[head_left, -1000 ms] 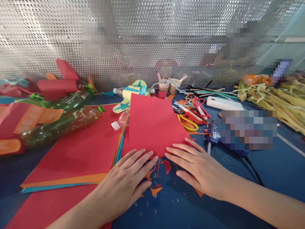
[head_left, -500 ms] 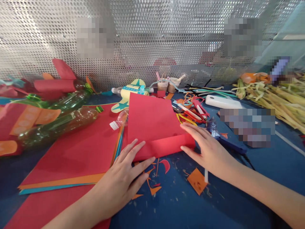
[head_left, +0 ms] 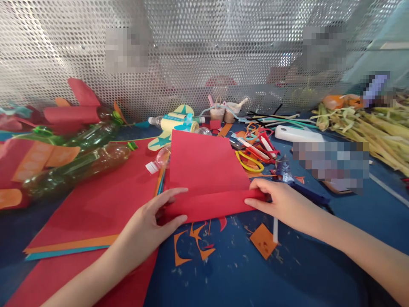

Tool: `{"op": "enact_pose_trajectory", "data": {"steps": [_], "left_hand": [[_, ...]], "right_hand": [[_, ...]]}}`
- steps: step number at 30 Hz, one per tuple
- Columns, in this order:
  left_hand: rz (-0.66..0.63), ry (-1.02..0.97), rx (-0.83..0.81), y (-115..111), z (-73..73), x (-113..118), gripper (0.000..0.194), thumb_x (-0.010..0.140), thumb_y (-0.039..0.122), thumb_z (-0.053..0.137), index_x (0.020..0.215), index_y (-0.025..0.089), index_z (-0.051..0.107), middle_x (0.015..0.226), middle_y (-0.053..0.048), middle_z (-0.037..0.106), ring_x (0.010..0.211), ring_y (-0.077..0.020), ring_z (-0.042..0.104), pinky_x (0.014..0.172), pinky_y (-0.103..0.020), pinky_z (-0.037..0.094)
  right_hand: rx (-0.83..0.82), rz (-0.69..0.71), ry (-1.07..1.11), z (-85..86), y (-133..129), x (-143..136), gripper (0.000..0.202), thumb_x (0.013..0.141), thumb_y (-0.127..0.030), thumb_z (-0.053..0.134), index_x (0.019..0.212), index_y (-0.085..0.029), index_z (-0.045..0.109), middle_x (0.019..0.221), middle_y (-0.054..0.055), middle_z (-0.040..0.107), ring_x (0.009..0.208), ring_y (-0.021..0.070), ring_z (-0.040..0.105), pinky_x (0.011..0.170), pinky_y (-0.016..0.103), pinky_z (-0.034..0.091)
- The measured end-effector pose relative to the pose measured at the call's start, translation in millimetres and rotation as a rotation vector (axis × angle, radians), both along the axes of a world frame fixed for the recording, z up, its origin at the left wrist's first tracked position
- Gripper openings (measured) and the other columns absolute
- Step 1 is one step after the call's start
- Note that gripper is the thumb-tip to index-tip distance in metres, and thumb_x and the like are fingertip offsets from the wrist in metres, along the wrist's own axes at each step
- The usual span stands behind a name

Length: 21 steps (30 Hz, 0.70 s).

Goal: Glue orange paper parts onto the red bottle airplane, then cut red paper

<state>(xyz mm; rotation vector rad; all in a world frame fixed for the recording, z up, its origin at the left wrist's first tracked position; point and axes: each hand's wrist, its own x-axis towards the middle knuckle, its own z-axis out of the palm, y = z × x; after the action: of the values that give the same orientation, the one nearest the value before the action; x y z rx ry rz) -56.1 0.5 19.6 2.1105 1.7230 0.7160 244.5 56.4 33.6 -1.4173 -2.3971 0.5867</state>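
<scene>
A sheet of red paper [head_left: 204, 162] lies in front of me, its near edge curled into a loose roll. My left hand [head_left: 151, 221] is curved round the left end of the roll, thumb in front and fingers over the top. At the other end, my right hand [head_left: 271, 198] pinches the roll between thumb and fingers. Part of a small clear bottle with a white cap [head_left: 156, 162] shows at the sheet's left edge; the rest is hidden. Orange paper scraps [head_left: 203, 249] lie just below the roll.
Stacked coloured paper [head_left: 102, 209] and green plastic bottles [head_left: 79, 168] occupy the left. Behind the sheet are a yellow paper plane [head_left: 172, 125] and two small cups [head_left: 217, 113]. On the right are a blue glue gun [head_left: 306, 192], a phone [head_left: 341, 187] and corn husks [head_left: 367, 132].
My left hand has gone from lying over the paper to gripping the roll's left end. My right fingers have closed on the right end, and the roll has shifted slightly towards me.
</scene>
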Motion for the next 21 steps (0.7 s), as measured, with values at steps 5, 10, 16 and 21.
{"op": "enact_pose_trajectory", "data": {"steps": [5, 10, 16, 21], "left_hand": [[-0.032, 0.008, 0.03, 0, -1.8, 2, 0.038, 0.086, 0.032, 0.053, 0.124, 0.031, 0.052, 0.118, -0.002, 0.066, 0.097, -0.0178, 0.068, 0.07, -0.024, 0.059], [-0.061, 0.082, 0.065, -2, 0.9, 5, 0.037, 0.088, 0.029, 0.052, 0.126, 0.031, 0.05, 0.114, -0.002, 0.064, 0.093, -0.0163, 0.067, 0.074, -0.027, 0.058], [-0.083, 0.095, 0.117, -4, 0.5, 8, 0.03, 0.09, 0.026, 0.05, 0.119, 0.029, 0.055, 0.106, -0.003, 0.057, 0.09, -0.0143, 0.066, 0.075, -0.025, 0.058], [-0.104, 0.109, 0.167, -6, -4.0, 8, 0.022, 0.092, 0.026, 0.047, 0.111, 0.027, 0.059, 0.109, -0.004, 0.051, 0.079, -0.011, 0.063, 0.066, -0.022, 0.057]], "right_hand": [[0.069, -0.111, -0.019, -8.6, -2, -8, 0.018, 0.083, -0.029, 0.063, 0.076, -0.024, 0.047, 0.057, -0.005, 0.059, 0.048, 0.0158, 0.058, 0.045, 0.024, 0.036], [0.161, -0.124, -0.023, -15.4, -3, -11, 0.024, 0.082, -0.033, 0.063, 0.084, -0.025, 0.041, 0.057, -0.005, 0.058, 0.046, 0.0175, 0.058, 0.044, 0.024, 0.036], [0.149, -0.153, 0.009, -20.7, -3, -11, 0.032, 0.081, -0.032, 0.061, 0.092, -0.025, 0.032, 0.053, -0.008, 0.053, 0.042, 0.0177, 0.055, 0.043, 0.024, 0.036], [0.253, -0.117, 0.049, -25.0, -4, -9, 0.035, 0.082, -0.034, 0.063, 0.098, -0.024, 0.035, 0.075, 0.001, 0.061, 0.057, 0.0186, 0.063, 0.05, 0.026, 0.046]]}}
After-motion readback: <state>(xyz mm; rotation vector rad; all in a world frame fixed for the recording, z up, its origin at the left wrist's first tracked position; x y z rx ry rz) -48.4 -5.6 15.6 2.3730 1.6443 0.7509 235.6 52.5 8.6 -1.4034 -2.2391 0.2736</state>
